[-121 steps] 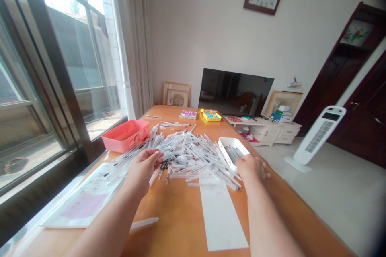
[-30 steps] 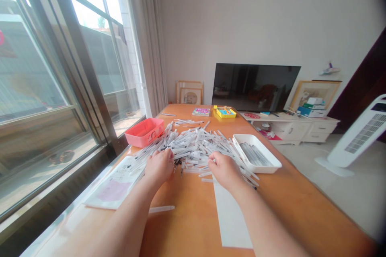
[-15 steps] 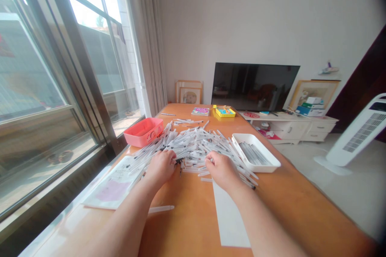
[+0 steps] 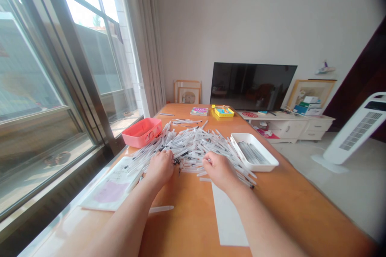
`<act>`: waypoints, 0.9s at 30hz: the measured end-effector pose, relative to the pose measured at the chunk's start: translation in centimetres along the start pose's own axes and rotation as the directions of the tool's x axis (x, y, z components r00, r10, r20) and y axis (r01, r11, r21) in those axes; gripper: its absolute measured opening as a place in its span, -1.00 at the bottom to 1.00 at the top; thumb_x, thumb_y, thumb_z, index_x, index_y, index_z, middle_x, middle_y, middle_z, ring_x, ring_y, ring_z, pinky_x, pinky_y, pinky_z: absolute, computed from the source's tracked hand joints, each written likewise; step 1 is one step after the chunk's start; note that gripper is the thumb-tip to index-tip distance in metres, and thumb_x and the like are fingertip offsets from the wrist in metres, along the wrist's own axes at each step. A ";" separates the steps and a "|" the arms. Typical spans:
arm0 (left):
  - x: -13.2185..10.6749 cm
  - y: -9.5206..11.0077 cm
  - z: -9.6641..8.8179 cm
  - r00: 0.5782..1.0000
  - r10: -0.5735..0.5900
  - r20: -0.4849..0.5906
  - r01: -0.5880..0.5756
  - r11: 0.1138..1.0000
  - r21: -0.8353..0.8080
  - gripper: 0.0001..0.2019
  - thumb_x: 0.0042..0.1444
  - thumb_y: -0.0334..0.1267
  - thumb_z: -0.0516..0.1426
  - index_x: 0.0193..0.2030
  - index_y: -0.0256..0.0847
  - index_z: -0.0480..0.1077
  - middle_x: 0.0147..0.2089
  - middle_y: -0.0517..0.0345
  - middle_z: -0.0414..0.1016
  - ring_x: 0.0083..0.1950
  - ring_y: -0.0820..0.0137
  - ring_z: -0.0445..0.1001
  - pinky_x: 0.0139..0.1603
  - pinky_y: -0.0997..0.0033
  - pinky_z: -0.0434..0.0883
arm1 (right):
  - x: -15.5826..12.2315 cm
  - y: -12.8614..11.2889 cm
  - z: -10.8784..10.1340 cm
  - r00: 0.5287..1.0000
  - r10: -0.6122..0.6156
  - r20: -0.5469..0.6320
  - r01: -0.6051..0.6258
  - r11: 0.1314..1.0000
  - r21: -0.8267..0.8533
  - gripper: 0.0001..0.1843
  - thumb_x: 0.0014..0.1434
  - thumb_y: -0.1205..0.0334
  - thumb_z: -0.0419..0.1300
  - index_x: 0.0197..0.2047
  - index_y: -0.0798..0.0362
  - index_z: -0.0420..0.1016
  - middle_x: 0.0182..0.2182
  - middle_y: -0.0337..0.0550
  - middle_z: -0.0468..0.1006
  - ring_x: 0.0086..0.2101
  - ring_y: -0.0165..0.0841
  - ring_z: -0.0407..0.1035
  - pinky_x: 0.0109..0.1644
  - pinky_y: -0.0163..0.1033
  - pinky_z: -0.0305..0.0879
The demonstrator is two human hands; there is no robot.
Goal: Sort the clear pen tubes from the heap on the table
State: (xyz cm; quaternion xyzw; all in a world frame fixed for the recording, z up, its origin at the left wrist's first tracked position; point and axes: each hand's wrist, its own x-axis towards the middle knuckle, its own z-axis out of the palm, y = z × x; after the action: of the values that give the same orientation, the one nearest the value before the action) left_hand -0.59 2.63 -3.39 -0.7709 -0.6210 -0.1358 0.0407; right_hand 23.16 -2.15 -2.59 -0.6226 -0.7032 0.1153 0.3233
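A big heap of clear plastic pen barrels (image 4: 193, 144) covers the middle of the orange table (image 4: 289, 209). My left hand (image 4: 159, 167) rests at the heap's near left edge, fingers curled down among the pens. Beside it, my right hand (image 4: 218, 170) sits at the near edge with fingers curled on a pen. What each hand holds is hidden under the fingers. A white tray (image 4: 265, 162) with several pens in it stands just right of my right hand. A pink tub (image 4: 141, 131) stands left of the heap.
A white paper strip (image 4: 227, 219) lies under my right forearm. A printed sheet (image 4: 110, 188) and a lone pen barrel (image 4: 161, 209) lie at the near left. Small books (image 4: 222, 111) sit at the far end. Window at left; TV (image 4: 251, 86) and fan (image 4: 352, 130) beyond.
My right hand has come away from the white tray to the near edge of the heap, close to the left hand. In the last second both hands barely shift.
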 end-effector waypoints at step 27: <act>-0.1 2.7 -1.1 0.982 -0.134 0.136 0.152 0.123 -0.981 -0.77 0.02 -0.16 0.27 -0.29 -0.20 0.32 -0.44 0.25 0.43 -0.44 0.49 0.36 -0.38 0.49 0.26 | -0.2 -2.0 1.4 0.978 -0.201 -0.062 0.204 0.978 0.044 -0.77 0.22 0.33 0.13 -0.07 -0.04 0.50 -0.22 -0.19 0.60 -0.23 -0.32 0.45 -0.16 -0.33 0.24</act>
State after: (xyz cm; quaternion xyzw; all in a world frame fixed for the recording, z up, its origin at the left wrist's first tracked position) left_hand 1.81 1.65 -2.11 -0.5458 -0.4502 -0.5074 -0.4919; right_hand 20.74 -2.42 -2.58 -0.5427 -0.7502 0.0814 0.3688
